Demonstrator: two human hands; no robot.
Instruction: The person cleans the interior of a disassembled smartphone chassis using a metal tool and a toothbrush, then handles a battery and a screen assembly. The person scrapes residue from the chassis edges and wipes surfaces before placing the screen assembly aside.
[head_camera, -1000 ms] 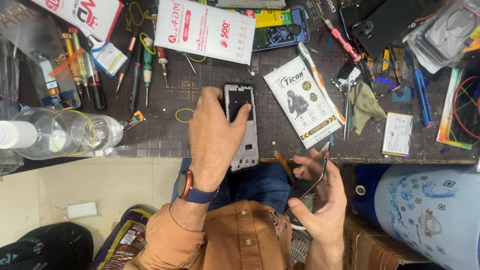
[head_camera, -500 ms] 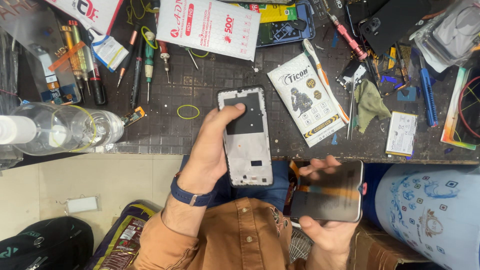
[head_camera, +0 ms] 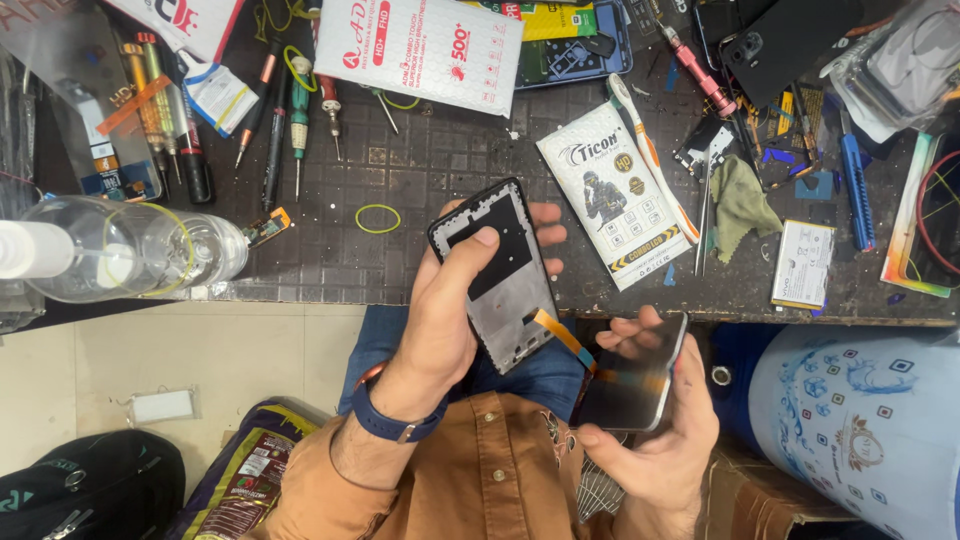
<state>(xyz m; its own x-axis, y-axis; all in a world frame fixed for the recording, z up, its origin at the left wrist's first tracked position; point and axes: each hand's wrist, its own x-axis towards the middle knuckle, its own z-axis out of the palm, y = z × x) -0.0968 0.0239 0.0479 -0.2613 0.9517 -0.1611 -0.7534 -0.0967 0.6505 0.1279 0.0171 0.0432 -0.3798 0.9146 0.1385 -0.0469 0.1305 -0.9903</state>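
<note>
- The left hand (head_camera: 450,310) is wrapped around a phone frame (head_camera: 505,275), thumb across its inner face and fingers behind, holding it tilted above the near edge of the worktop (head_camera: 400,170).
- The right hand (head_camera: 655,420) cradles a dark display panel (head_camera: 635,375) from below, fingers curled round its edges, over the lap and at about 4 o'clock from the frame.
- An orange ribbon cable (head_camera: 562,338) runs between frame and panel, joining the two.
- A yellow rubber band (head_camera: 378,217) lies on the worktop at about 10 o'clock from the frame.
- A white printed packet (head_camera: 615,205) lies just beside the frame, at 2 o'clock.
- Screwdrivers (head_camera: 290,120) lie farther off at 10 o'clock; a clear bottle (head_camera: 120,250) lies on its side at 9 o'clock.
- A green cloth (head_camera: 745,205) sits beyond the packet at 3 o'clock.
</note>
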